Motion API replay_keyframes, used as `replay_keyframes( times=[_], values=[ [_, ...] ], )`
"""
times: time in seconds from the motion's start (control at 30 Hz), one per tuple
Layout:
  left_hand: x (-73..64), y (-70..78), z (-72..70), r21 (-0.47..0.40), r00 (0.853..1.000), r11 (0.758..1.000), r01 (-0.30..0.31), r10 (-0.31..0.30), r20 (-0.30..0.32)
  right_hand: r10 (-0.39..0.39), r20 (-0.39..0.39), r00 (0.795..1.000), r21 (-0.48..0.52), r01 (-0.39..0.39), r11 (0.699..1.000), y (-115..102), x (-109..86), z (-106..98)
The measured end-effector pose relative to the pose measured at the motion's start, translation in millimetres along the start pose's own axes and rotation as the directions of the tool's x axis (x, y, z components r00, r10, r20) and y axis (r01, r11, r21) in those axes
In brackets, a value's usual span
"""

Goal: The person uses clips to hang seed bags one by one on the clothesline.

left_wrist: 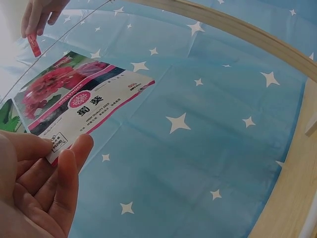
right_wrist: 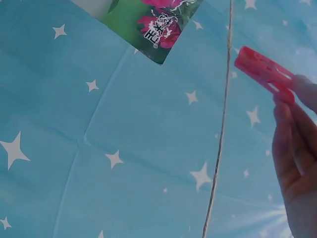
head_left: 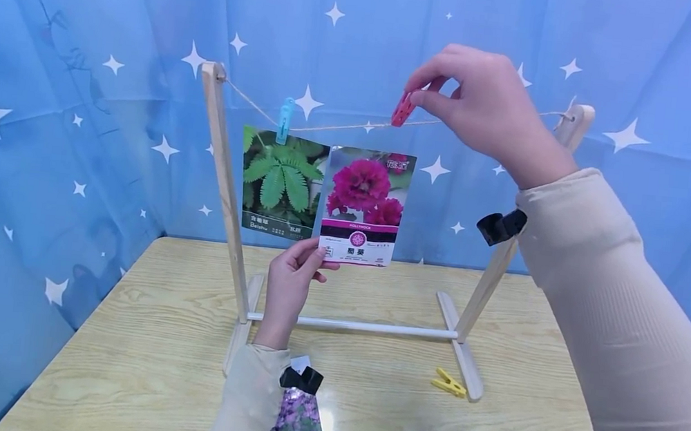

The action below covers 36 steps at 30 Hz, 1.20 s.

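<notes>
Left hand (head_left: 293,273) pinches packet (head_left: 361,206), right hand (head_left: 480,100) clothespin (head_left: 401,112), head view hiding gap to string (right_wrist: 222,119).

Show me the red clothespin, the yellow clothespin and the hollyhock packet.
Red clothespin (head_left: 402,110): head view, middle of its body.
Yellow clothespin (head_left: 456,389): head view, near where its arms meet.
Hollyhock packet (head_left: 363,207): head view, printed flowers on its front.

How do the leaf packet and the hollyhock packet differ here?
The leaf packet shows green foliage, the hollyhock packet pink flowers. The leaf packet hangs by the blue clothespin; the hollyhock packet is held in the left hand, unclipped. Both carry printed plant pictures.
</notes>
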<state>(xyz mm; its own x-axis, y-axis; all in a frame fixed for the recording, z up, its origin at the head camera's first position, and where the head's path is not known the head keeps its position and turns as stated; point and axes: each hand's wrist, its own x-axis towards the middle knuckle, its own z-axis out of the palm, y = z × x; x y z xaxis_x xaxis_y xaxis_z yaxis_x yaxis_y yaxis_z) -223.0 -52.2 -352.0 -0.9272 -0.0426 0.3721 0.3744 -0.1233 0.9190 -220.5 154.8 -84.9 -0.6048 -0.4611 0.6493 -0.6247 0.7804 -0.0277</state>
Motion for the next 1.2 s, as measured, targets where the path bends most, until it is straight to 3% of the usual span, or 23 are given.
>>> replay_keyframes(
  times=[0.3, 0.6, 0.7, 1.0, 1.2],
  values=[
    [0.6, 1.1, 3.0, -0.003, 1.0, 1.0, -0.007, 0.007, -0.002, 0.019, 0.043, 0.999, -0.01, -0.019, 1.0, 0.6, 5.3, -0.3],
    [-8.1, 23.4, 7.9, 0.018, 1.0, 1.0, -0.008, 0.008, 0.006, 0.069, 0.115, 0.991, -0.01, -0.069, 0.998, 2.6, 11.9, 1.6],
    [-9.0, 24.2, 8.2, 0.021, 1.0, 1.0, -0.007, 0.007, 0.009, 0.084, 0.141, 0.986, -0.006, -0.084, 0.996, 1.3, 13.2, 3.0],
    [-1.1, 1.7, 4.7, -0.015, 1.0, 1.0, -0.001, 0.001, 0.012, 0.112, 0.211, 0.971, 0.001, -0.115, 0.993, -2.6, 16.9, 9.3],
    [-1.1, -2.8, 6.0, -0.008, 0.999, 0.999, -0.032, 0.032, 0.005, 0.105, 0.254, 0.961, 0.018, -0.113, 0.993, -4.1, 16.4, 13.4]
  ],
)
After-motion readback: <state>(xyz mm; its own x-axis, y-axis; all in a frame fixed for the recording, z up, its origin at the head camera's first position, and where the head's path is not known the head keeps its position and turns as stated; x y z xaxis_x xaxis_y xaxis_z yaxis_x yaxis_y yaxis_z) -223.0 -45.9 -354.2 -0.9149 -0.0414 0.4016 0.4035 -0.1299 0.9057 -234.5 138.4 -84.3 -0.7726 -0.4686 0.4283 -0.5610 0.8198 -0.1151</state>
